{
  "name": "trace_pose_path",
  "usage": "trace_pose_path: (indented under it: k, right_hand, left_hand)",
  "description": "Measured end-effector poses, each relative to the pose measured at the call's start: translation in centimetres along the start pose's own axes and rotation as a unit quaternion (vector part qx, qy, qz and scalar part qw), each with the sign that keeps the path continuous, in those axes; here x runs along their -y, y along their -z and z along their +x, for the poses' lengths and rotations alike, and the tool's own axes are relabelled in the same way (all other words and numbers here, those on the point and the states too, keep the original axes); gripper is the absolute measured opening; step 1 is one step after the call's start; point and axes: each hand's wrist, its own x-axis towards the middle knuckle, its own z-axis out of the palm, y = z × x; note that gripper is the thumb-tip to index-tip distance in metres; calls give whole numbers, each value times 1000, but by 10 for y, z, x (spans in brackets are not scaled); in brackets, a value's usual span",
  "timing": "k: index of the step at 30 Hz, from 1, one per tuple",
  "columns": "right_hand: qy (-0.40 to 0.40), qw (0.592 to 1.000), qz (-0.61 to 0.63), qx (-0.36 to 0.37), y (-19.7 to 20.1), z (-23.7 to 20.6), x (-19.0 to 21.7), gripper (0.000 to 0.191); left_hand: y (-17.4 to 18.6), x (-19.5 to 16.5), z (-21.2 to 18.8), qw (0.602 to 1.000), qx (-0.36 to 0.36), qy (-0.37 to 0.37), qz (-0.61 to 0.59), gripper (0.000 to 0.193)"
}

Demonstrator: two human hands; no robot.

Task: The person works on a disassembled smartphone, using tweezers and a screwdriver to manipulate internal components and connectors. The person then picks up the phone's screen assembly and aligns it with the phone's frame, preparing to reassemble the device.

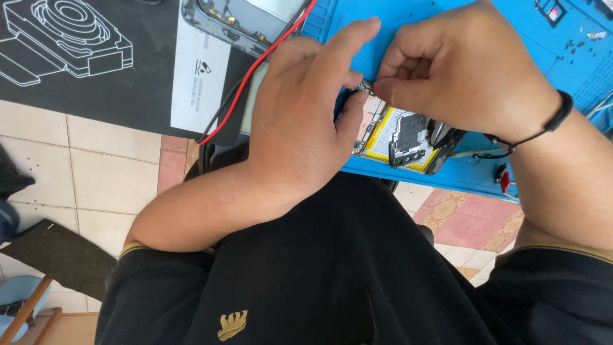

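Pale tiled floor below black printed desk mat (96, 83), red and black wires (255, 70) crossing its edge, left hand (300, 128) clamped around opened phone with yellow battery (399, 137) at blue silicone work mat (460, 179) near edge, right hand (460, 70) pinching small part above it

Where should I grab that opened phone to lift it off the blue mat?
Probably by its long edges near the lower end. The phone lies flat on the blue mat with its back off, so the yellow-framed battery and metal shields face up; avoid pressing those. The left hand and right hand crowd the upper end, so come in from the near side.
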Motion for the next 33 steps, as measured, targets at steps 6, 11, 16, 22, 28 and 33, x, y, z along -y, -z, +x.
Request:
trace_pose_path:
  k: [6, 11, 16, 22, 28, 33]
  right_hand:
    - [9, 1000, -5, 13, 2, 2, -2, 14]
    - [19, 999, -26, 4, 0, 2, -2, 15]
    - [34, 999, -39, 0, 0, 3, -2, 14]
    - [53, 997, -51, -13, -1, 3, -2, 13]
    - [73, 995, -52, -36, -2, -1, 2, 13]
    - [38, 995, 66, -63, -6, -18, 5, 18]
  left_hand:
    - [0, 1, 0, 1000, 0, -10, 8, 59]
    - [-1, 1, 0, 1000, 4, -9, 13, 58]
    - [0, 1, 0, 1000, 7, -3, 12, 59]
    - [0, 0, 1, 1000, 2, -6, 11, 59]
    - [4, 1, 0, 1000, 9, -14, 6, 59]
    - [11, 6, -2, 999, 24, -35, -16, 60]
